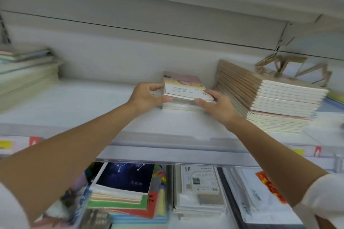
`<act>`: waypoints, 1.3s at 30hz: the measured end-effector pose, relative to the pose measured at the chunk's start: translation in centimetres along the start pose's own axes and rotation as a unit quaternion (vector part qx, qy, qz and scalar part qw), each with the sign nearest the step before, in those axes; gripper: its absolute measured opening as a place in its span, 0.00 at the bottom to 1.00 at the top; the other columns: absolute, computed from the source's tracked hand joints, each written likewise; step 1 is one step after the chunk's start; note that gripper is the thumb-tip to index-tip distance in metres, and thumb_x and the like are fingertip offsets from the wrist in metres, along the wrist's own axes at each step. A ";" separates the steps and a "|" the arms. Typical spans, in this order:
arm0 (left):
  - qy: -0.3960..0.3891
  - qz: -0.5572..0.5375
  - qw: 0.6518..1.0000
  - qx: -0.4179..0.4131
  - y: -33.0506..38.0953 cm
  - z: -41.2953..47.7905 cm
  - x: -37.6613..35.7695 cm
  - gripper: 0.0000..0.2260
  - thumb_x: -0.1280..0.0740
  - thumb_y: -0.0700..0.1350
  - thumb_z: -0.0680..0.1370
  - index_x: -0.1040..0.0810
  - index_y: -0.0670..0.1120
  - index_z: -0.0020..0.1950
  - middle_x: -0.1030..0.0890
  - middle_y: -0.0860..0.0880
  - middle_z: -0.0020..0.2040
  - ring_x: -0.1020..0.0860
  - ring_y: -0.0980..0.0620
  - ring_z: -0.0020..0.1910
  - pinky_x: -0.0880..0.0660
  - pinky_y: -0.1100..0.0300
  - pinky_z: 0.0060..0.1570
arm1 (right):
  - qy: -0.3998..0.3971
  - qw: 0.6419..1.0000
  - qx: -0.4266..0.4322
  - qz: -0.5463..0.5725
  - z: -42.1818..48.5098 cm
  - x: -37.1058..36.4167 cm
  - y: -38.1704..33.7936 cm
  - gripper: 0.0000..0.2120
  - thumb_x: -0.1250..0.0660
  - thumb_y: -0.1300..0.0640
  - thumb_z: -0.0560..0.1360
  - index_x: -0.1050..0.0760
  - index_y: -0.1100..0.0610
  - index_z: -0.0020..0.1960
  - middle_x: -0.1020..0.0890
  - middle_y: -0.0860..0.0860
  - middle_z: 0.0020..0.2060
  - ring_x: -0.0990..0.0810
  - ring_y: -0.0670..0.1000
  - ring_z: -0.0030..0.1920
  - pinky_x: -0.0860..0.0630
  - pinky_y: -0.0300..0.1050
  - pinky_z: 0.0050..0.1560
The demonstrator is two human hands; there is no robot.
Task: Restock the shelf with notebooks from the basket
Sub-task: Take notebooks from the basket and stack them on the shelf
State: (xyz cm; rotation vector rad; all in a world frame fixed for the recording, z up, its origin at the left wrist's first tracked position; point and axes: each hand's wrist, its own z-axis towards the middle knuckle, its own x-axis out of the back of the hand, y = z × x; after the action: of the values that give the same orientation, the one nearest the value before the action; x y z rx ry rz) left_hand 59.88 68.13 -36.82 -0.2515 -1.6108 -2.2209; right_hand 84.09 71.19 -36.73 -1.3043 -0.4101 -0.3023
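While both hands, left hand [147,95] and right hand [216,106], are gripping the notebooks [184,89] with curled fingers, squaring edges on the shelf [93,106] seems wise.

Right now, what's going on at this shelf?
A person reaches onto the white shelf with both arms. The left hand and right hand hold the side edges of a few notebooks, resting on a small pile there. A taller stack of tan notebooks sits just to the right.
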 end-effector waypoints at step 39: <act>0.227 0.132 0.955 0.141 1.4 -19.8 13.0 0.06 0.31 0.44 0.72 0.24 0.49 0.35 0.22 0.52 0.34 0.23 0.50 0.38 0.29 0.60 0.40 | -0.052 0.974 0.213 -0.057 -15.4 -14.6 -11.7 0.05 0.31 0.63 0.71 0.18 0.56 0.44 0.18 0.49 0.36 0.22 0.47 0.37 0.29 0.28 0.40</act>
State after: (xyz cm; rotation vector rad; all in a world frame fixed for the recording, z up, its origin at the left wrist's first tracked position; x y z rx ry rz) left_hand 50.22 46.46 -37.38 0.1128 -1.5066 -1.6706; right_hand 67.86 53.19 -36.45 -0.8794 -0.6048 -0.2268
